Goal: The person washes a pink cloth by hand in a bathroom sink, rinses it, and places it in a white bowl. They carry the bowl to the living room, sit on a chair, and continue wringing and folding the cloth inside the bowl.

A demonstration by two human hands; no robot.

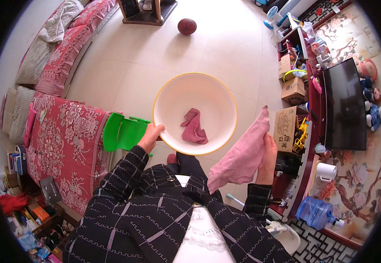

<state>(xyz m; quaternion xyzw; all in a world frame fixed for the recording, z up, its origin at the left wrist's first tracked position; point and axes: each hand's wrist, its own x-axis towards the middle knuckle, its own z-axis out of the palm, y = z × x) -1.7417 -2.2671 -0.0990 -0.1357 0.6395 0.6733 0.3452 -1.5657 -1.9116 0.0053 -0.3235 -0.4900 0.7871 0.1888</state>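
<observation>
My left hand [151, 136] grips the near left rim of a round white basin [210, 95] with a yellow edge, held up above the floor. A crumpled dark pink cloth [194, 129] lies on the basin's bottom. To the right of the basin, my right hand [267, 157] holds a lighter pink cloth [243, 157] that hangs spread out at a slant, its lower corner near my jacket. The cloth hides part of the right fingers.
A green plastic chair [126, 131] stands by the sofa with a red floral cover [69, 131] on the left. Cardboard boxes [284, 128] and a dark red TV cabinet [315, 98] line the right side. A basketball [187, 26] rests on the tiled floor ahead.
</observation>
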